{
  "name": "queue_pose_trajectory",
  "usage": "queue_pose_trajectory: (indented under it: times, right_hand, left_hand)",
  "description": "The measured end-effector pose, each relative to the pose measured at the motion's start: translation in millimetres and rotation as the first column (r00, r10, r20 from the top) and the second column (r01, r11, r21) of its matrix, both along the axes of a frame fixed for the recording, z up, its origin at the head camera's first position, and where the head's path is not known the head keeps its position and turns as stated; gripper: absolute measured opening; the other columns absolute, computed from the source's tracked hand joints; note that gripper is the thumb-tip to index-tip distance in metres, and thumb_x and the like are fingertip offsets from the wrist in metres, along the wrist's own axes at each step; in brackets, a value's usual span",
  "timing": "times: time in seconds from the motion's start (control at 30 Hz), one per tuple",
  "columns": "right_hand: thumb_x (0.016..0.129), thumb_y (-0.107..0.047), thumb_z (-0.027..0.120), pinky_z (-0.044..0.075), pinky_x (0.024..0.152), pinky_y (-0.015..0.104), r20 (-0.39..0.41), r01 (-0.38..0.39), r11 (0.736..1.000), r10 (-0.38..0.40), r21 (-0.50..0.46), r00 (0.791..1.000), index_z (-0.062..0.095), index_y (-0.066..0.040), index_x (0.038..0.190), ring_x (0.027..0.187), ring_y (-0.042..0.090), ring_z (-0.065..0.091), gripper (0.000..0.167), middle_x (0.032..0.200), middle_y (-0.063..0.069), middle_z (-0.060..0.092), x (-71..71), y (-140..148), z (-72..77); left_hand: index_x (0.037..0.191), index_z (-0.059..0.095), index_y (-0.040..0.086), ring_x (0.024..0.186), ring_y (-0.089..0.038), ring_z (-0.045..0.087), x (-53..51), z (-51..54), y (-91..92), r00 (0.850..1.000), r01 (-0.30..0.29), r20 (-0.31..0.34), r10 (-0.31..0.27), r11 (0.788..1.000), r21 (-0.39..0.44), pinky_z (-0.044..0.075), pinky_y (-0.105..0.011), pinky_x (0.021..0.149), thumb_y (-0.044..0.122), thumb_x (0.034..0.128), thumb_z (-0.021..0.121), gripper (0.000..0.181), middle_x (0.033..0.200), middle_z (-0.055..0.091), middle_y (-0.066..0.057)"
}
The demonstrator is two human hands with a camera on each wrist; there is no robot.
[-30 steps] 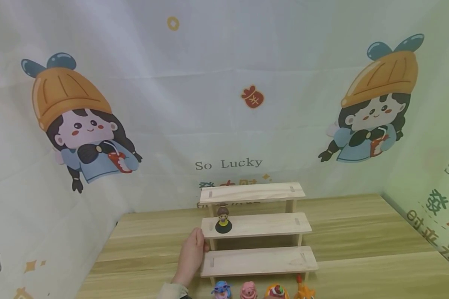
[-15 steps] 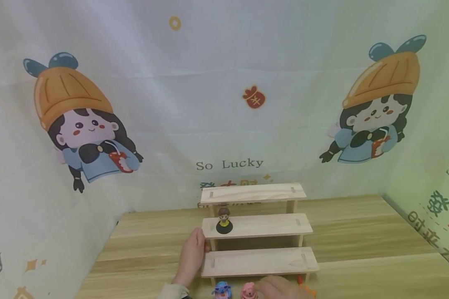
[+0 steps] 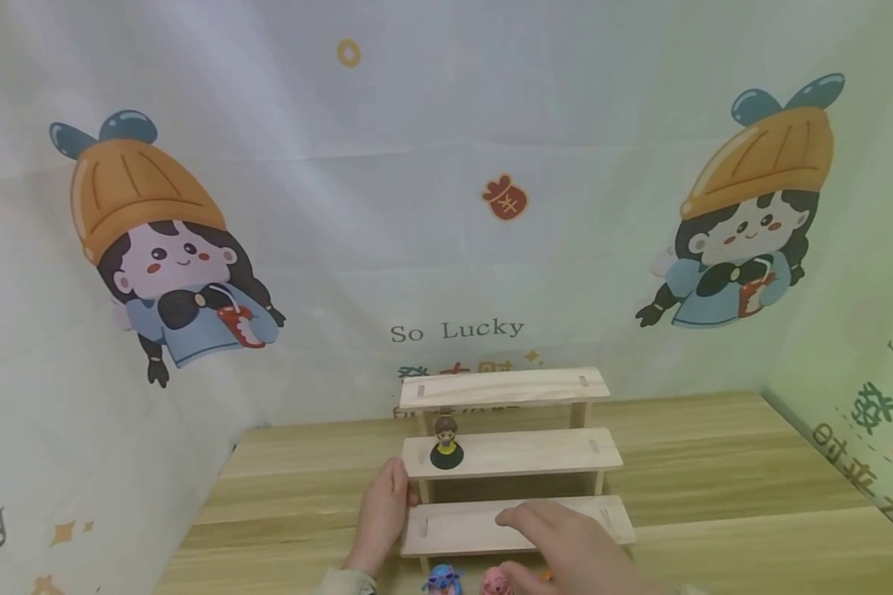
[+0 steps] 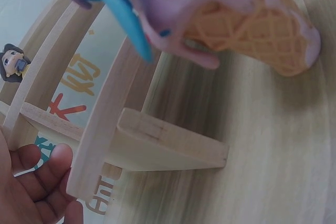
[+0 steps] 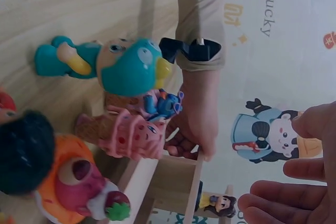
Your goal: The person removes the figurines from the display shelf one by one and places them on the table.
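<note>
My left hand (image 3: pixel 379 516) grips the left end of a three-tier wooden display stand (image 3: pixel 521 453) at its middle tier; in the left wrist view its curled fingers (image 4: pixel 52 169) show beside the wood. A small figurine with brown hair, a yellow outfit and a black base (image 3: pixel 446 446) stands on that tier's left end. My right hand (image 3: pixel 576 545) hovers over the front of the lowest tier, and the right wrist view shows it holding nothing, fingers loosely extended. Nearest to it are a pink ice-cream-cone figurine (image 3: pixel 495 581) and a blue one with sunglasses (image 3: pixel 442 578).
In the right wrist view, a teal-hooded figurine (image 5: pixel 128 66), a pink bear in an orange ring (image 5: pixel 79 174) and a dark-green-topped figure (image 5: pixel 23 150) stand before the stand. A printed cloth (image 3: pixel 327 207) hangs behind the wood-grain table (image 3: pixel 283 479).
My right hand has come in from the bottom edge, then moved up over the lowest tier, covering the figurines at the right. The left hand keeps its place on the stand.
</note>
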State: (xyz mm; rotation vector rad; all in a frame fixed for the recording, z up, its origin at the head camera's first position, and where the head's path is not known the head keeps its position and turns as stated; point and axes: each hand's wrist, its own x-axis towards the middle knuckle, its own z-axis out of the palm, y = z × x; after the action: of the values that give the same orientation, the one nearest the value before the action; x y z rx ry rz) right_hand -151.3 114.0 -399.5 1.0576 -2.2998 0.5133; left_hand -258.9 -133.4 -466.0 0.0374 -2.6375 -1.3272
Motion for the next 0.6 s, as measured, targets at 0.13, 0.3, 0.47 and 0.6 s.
queue_pose_trajectory:
  times: [0.13,0.3,0.47,0.6]
  right_hand:
    - [0.088,-0.034,0.067,0.052,0.071,0.023,0.032,0.019,1.0,-0.019,-0.018,0.999,0.06,-0.013,0.112,0.087,0.007,0.064,0.032,0.099,-0.006,0.065,-6.4,-2,9.5]
    - [0.087,-0.031,0.068,0.053,0.077,0.029,0.075,0.072,0.997,-0.071,-0.012,0.995,0.061,-0.013,0.112,0.091,0.009,0.065,0.031,0.103,-0.004,0.067,-19.5,-4,20.4]
    - [0.084,-0.025,0.072,0.054,0.075,0.028,0.096,0.046,0.998,-0.042,-0.043,0.994,0.061,-0.009,0.11,0.085,0.009,0.065,0.032,0.1,0.001,0.068,-37.6,-7,25.2]
    - [0.085,-0.023,0.072,0.053,0.073,0.028,0.173,0.049,0.997,-0.038,-0.058,0.984,0.06,-0.009,0.116,0.084,0.013,0.066,0.037,0.098,0.004,0.069,-51.2,-11,26.4]
  left_hand:
    - [0.079,0.047,0.011,0.058,-0.015,0.046,-0.2,-0.5,-0.4,1.0,-0.001,0.006,0.0,1.0,0.009,0.04,-0.03,0.059,0.031,0.1048,0.028,0.039,0.065,0.056,0.0]
    - [0.079,0.048,0.01,0.059,-0.014,0.047,-0.3,-0.3,-0.2,1.0,0.0,0.005,0.0,1.0,0.008,0.04,-0.03,0.06,0.032,0.1048,0.028,0.039,0.065,0.056,0.0]
    - [0.078,0.048,0.011,0.059,-0.014,0.047,-1.4,0.0,-0.7,1.0,0.001,-0.005,-0.001,1.0,0.007,0.04,-0.03,0.061,0.029,0.1044,0.028,0.037,0.064,0.056,0.001]
    - [0.078,0.048,0.011,0.059,-0.014,0.047,-0.4,-0.6,-0.9,1.0,0.003,-0.008,-0.003,1.0,0.005,0.041,-0.03,0.061,0.027,0.1043,0.029,0.036,0.063,0.056,0.001]
